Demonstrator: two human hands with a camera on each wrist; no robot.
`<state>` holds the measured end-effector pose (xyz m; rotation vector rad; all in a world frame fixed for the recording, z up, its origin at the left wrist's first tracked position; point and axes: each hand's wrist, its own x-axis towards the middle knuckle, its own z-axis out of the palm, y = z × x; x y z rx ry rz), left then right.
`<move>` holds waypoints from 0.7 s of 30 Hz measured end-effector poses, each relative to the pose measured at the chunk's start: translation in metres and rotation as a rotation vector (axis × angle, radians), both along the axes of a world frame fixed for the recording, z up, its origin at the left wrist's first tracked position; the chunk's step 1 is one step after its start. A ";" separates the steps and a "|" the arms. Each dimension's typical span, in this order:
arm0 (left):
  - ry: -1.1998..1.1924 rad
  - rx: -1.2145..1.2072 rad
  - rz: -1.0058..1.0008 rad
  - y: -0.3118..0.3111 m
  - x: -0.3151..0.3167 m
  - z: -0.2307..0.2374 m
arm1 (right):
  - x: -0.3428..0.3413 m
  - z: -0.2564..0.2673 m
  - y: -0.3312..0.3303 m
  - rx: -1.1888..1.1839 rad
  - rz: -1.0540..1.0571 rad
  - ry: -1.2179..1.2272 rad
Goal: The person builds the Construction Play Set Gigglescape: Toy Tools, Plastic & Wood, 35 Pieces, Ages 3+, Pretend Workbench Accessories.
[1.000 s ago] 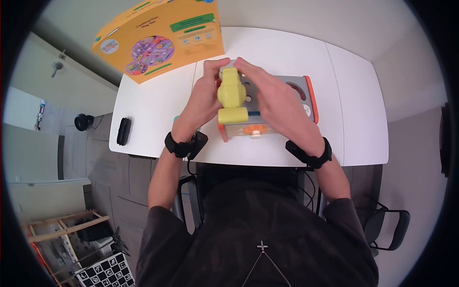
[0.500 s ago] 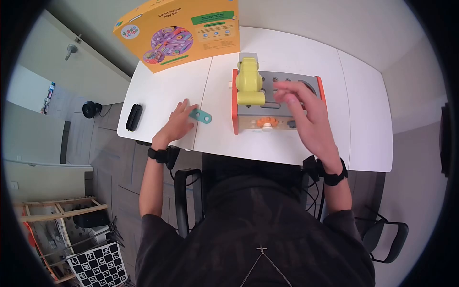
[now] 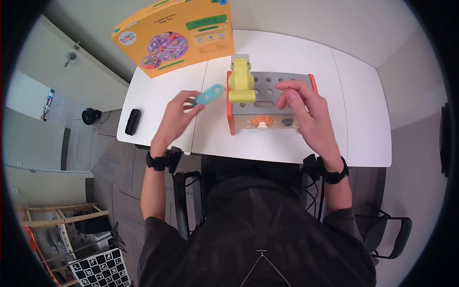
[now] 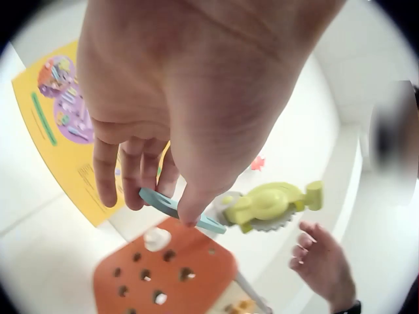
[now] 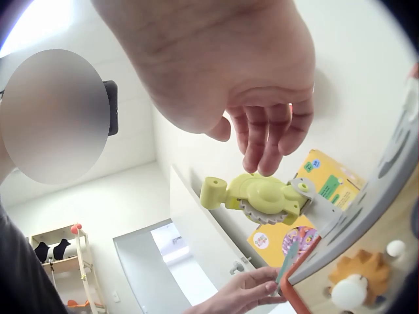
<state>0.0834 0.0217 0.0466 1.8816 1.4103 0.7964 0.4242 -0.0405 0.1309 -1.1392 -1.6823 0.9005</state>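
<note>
My left hand (image 3: 175, 118) pinches a flat teal strip with round holes (image 3: 209, 94) between thumb and fingers, raised beside the left end of a toy workbench (image 3: 275, 109). The bench has a grey top with holes and an orange-red side panel (image 4: 167, 271). On its left part stands a lime-green toy circular saw (image 3: 241, 80); its toothed grey blade (image 5: 264, 214) shows in the right wrist view. Over the right part of the bench hovers my right hand (image 3: 311, 117), fingers loosely bent, holding nothing.
A yellow play set box (image 3: 201, 40) stands at the back left of the white table (image 3: 354, 119). A black case (image 3: 133, 121) lies near the left edge. On the bench front are an orange gear (image 5: 370, 271) and a white knob (image 5: 349, 292).
My left hand went from the saw's base down to the teal strip on the table, then lifted it toward the bench. My right hand let go of the saw's base and drew back right.
</note>
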 end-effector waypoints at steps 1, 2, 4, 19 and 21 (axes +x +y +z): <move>-0.014 -0.004 -0.071 -0.006 0.014 0.012 | -0.001 0.000 0.001 -0.003 0.004 0.014; -0.015 0.010 -0.117 -0.013 0.028 0.026 | -0.001 0.000 0.002 -0.005 0.008 0.028; -0.006 0.050 -0.198 -0.016 0.044 0.032 | -0.008 0.001 0.001 -0.010 0.024 0.098; -0.109 -0.080 -0.274 0.000 0.061 0.025 | -0.026 0.001 0.001 0.178 0.180 -0.037; -0.076 -0.059 -0.288 0.001 0.059 0.023 | -0.027 0.000 0.001 0.206 0.180 -0.042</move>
